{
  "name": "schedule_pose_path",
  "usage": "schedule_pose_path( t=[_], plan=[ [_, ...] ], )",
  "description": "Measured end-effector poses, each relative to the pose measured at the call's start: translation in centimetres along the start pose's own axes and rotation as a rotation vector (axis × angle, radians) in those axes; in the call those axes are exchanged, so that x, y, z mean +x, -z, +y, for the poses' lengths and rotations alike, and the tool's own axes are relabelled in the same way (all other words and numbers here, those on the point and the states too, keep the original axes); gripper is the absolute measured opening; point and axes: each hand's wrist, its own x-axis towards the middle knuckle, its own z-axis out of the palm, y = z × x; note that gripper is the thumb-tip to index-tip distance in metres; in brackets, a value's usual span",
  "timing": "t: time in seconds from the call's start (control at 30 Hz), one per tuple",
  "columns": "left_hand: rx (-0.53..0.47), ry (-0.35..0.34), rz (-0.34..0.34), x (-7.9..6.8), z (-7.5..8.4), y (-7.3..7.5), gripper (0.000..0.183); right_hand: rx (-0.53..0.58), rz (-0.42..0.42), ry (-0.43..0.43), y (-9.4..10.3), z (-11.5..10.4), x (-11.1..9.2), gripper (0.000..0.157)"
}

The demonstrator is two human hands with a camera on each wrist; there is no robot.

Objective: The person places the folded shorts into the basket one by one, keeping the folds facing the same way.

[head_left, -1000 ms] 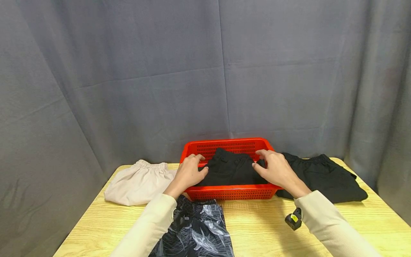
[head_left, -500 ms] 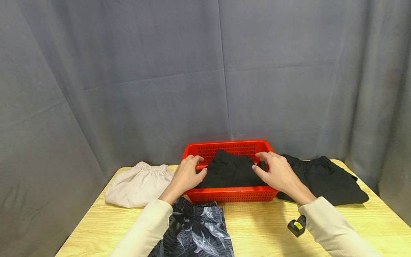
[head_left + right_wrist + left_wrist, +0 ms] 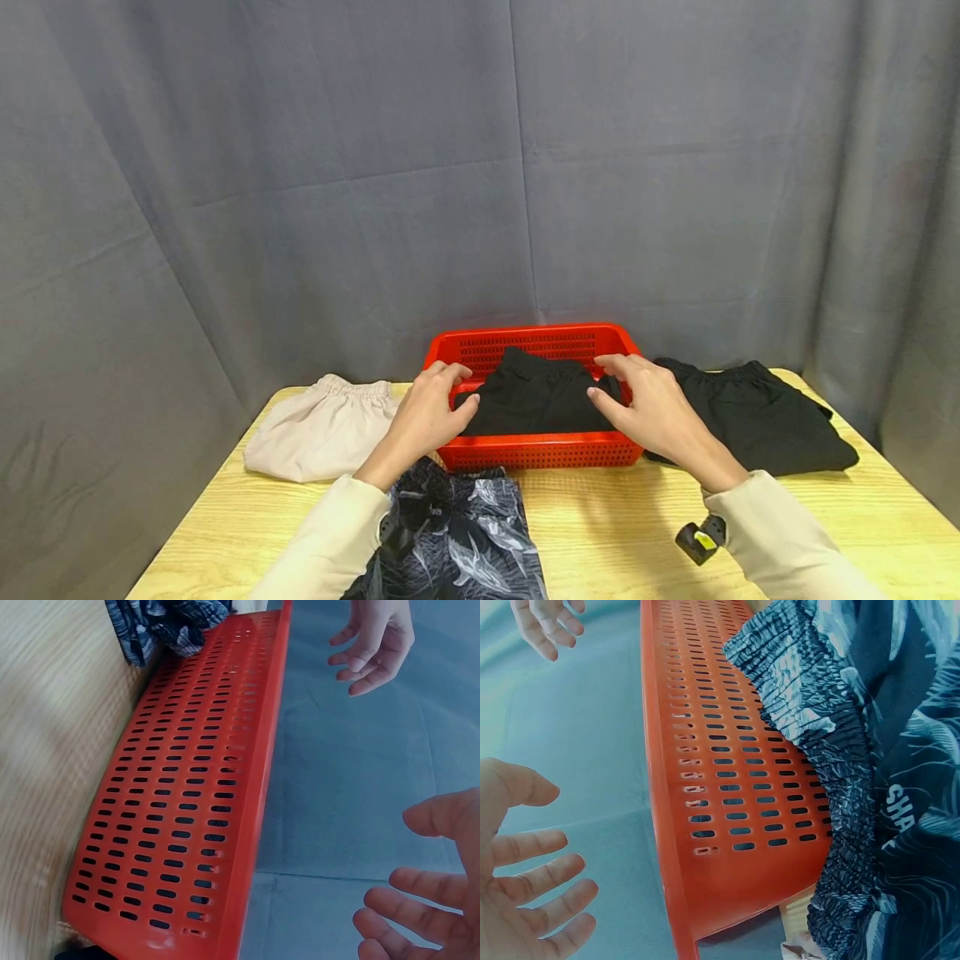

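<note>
A red slotted basket [image 3: 536, 454] stands at the back of the table with a pair of folded black shorts [image 3: 532, 396] inside. Over its left end hovers my left hand [image 3: 429, 408], and my right hand [image 3: 658, 407] hovers over the right end. Both hold nothing; in the left wrist view the left hand's fingers [image 3: 551, 881] are spread, level above the rim. The right wrist view has the right hand's fingers [image 3: 420, 900] loosely spread beyond the rim. Black patterned shorts [image 3: 461, 533] lie in front of the basket, partly under my left forearm.
Beige shorts [image 3: 322, 429] lie folded left of the basket on the wooden table [image 3: 600, 533]. More folded black shorts [image 3: 765, 421] lie to its right. A grey curtain [image 3: 390, 208] hangs close behind the table.
My hands have drawn slightly apart and a little toward me, the left one moving left more clearly. The basket and the garments have stayed in place.
</note>
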Motion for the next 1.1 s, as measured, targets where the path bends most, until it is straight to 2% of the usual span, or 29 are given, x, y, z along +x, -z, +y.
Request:
schedule_pose_path(
  t=[0.27,0.6,0.93,1.1],
  plan=[
    [0.01,0.003,0.037,-0.8,-0.1,0.5,0.026,-0.007,0.012,0.023,0.2,-0.3,-0.5,0.041],
    [-0.043,0.062,0.041,-1.8,-0.5,1.6,0.025,0.039,0.042,0.025,0.2,-1.1,-1.4,0.04],
    [-0.04,0.06,0.073,-3.4,-1.2,1.9,0.022,0.05,0.089,0.021,-0.2,-1.4,-2.6,0.039],
    [-0.074,0.041,0.099,-4.0,-1.6,2.0,0.019,0.06,0.109,0.009,-0.2,-1.8,-3.2,0.038]
  ],
)
